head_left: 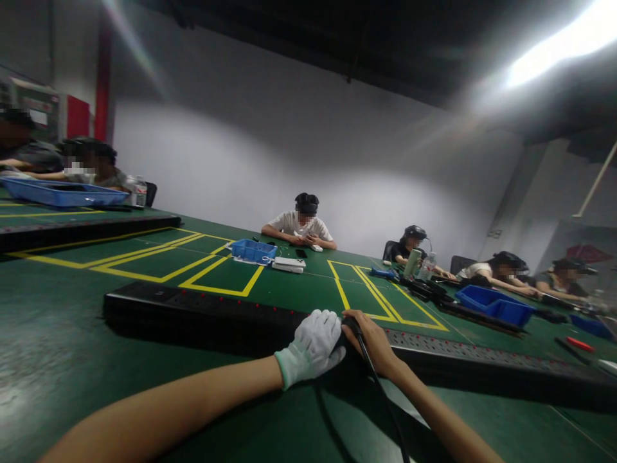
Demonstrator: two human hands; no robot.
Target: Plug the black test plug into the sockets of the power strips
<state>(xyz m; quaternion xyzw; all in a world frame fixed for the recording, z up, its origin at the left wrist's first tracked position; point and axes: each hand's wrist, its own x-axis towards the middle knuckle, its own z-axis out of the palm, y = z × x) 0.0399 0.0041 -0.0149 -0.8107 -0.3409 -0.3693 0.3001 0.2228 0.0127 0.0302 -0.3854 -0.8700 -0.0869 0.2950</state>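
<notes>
Green table, grey wall; right hand tight on black cable; gloved left hand, grip unclear.

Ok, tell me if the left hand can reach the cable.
Likely yes: the left hand rests on the power strip beside the right hand, which grips the cable; nothing lies between.

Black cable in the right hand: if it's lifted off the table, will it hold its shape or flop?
Probably floppy: the black cable curves loosely from the right hand toward the camera. Likely light, being thin. Its end sits at the power strip, so a pull may meet resistance there.
</notes>
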